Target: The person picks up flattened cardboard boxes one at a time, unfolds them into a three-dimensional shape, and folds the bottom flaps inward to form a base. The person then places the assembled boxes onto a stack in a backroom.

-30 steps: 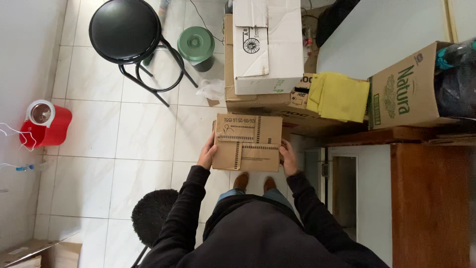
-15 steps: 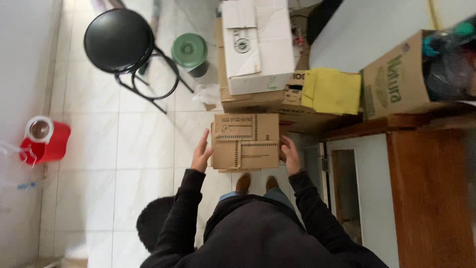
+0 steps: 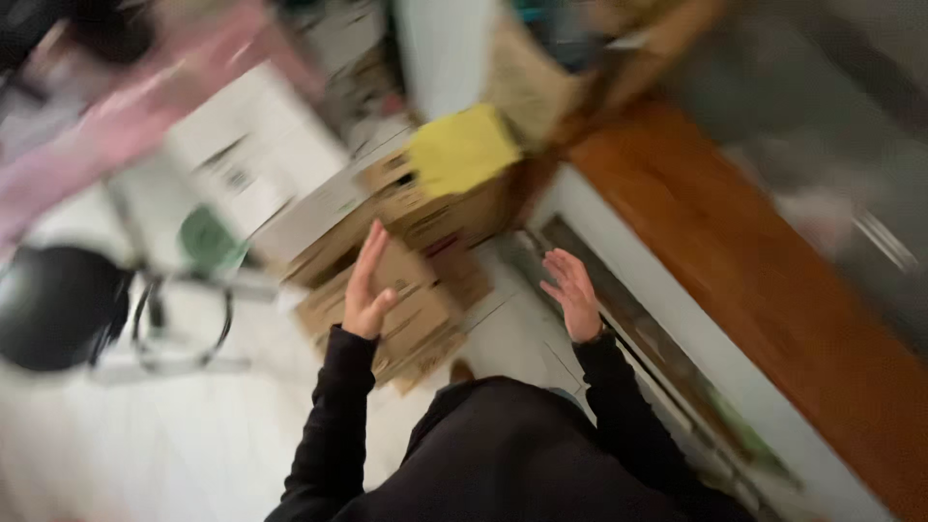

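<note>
Left hand (image 3: 365, 290) open, palm against flat cardboard box (image 3: 411, 314), steadying it; right hand (image 3: 572, 293) open, clear of box. Yellow cloth (image 3: 462, 150) tops carton stack (image 3: 425, 208) behind. View blurred.

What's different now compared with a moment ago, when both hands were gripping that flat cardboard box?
The right hand has let go of the cardboard box and hangs open beside it, apart. The left hand has opened too, its palm against the box's left side rather than gripping. The view has swung and blurred, so the black stool now sits at the left. The yellow cloth still lies on the stacked cartons.
</note>
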